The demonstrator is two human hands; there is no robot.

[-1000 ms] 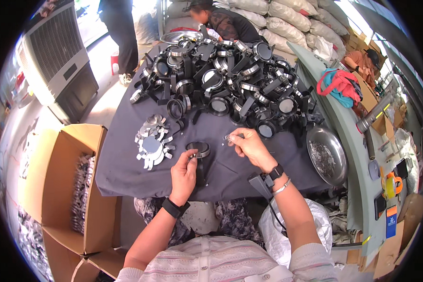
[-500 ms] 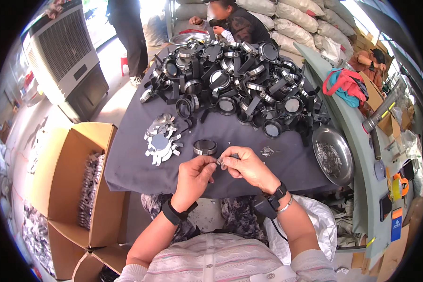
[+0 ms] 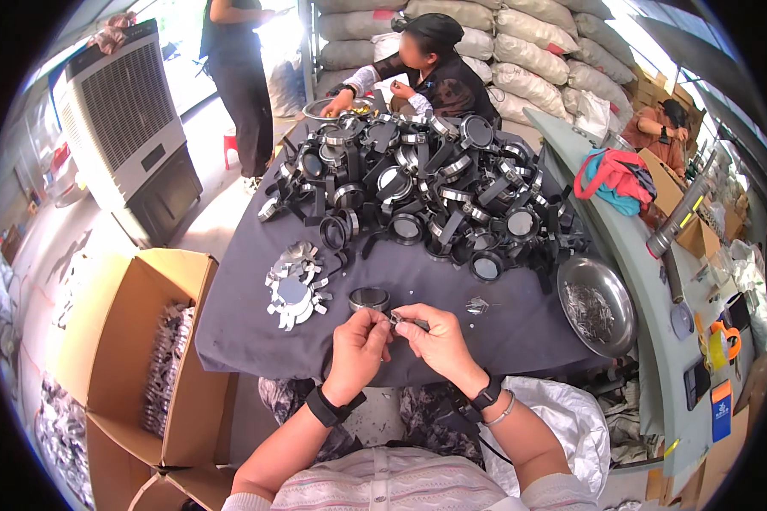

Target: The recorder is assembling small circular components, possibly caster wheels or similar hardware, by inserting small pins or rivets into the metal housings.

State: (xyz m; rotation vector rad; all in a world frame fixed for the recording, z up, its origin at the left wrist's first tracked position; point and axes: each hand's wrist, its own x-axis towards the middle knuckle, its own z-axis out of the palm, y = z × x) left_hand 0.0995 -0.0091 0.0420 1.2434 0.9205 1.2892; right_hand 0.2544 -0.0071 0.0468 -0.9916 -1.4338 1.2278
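Observation:
My left hand (image 3: 360, 347) and my right hand (image 3: 439, 341) meet near the front edge of the dark cloth. Both are closed, thumbs against fingertips, around a small metal piece (image 3: 395, 320) that is mostly hidden. A dark bit shows beside my right fingers. Just beyond my left fingers sits a black round ring part with a metal band (image 3: 369, 300). To the left lies a stack of silver tabbed discs (image 3: 293, 292). A few thin metal pins (image 3: 478, 305) lie to the right, and a steel bowl (image 3: 620, 334) at the cloth's right edge contains many more.
A large heap of black round parts with handles (image 3: 418, 183) covers the far half of the table. An open cardboard box (image 3: 111, 341) with metal parts stands at left. A grey bench (image 3: 656, 294) bounds the right. Across the table, a co-worker (image 3: 452, 85) reaches into a metal dish.
My hands sit slightly lower in the picture, still together. The co-worker across the table now reaches toward the dish. The whole view has shifted a little.

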